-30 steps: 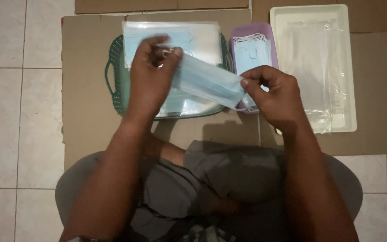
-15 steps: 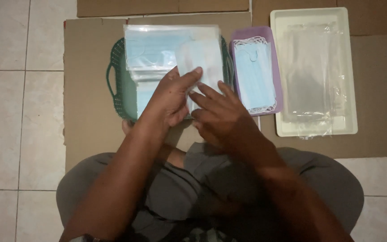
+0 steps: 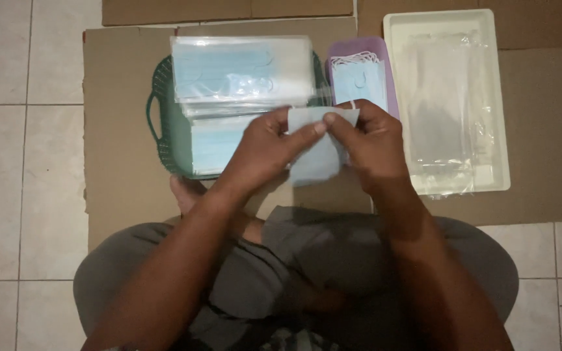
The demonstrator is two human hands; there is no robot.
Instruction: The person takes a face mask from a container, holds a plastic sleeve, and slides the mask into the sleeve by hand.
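Two hands: both are seen raised in front of the seated person's lap, meeting at the top edge of one folded light-blue face mask point(image 3: 317, 159).
Left hand point(image 3: 265, 146): pinched on the mask's upper left edge, thumb and forefinger closed on it.
Right hand point(image 3: 372, 143): pinched on the mask's upper right edge, fingertips almost touching those of the left hand.
Mask position: held in the air between the hands, hanging downward, above the near edge of the cardboard sheet point(image 3: 121, 130) spread on the tiled floor point(image 3: 8, 162).
Green basket point(image 3: 164, 130): set far left of the hands, loaded with a stack of bagged masks point(image 3: 242, 71) in clear wrappers.
Purple tray point(image 3: 388, 65): placed just right of the basket, loose blue masks point(image 3: 359, 81) with white ear loops lying in it, partly hidden by the right hand.
White tray point(image 3: 499, 97): placed far right, touching or nearly touching the purple tray, clear plastic bags point(image 3: 447, 110) lying inside.
Legs: crossed, in grey cloth, seen nearest the camera.
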